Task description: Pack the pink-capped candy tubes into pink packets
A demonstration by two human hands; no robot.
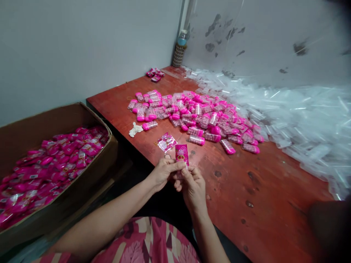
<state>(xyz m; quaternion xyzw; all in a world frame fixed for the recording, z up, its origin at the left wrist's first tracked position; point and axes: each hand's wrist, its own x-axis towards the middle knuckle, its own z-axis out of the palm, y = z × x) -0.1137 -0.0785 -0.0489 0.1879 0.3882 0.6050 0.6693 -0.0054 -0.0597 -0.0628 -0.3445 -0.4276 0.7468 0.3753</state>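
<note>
In front of my body, near the table edge, a pink printed card or label (181, 152) stands up between my hands. My left hand (164, 171) pinches its lower part, thumb on top. My right hand (194, 184) has closed fingers at its bottom edge. Whatever else sits between the fingers there is too hidden to name. Just beyond lie several loose pink printed cards (166, 142) on the red table (227, 179). Farther off is a heap of small clear containers with pink caps (205, 115), filled with pinkish beads.
A large pile of clear plastic pieces (290, 109) covers the table's right side. At left stands a cardboard box (108, 146) of pink packets (52, 164). A white lump (135, 129), more pink packets (155, 74) and a bottle (182, 37) in a woven holder (178, 55) are also there.
</note>
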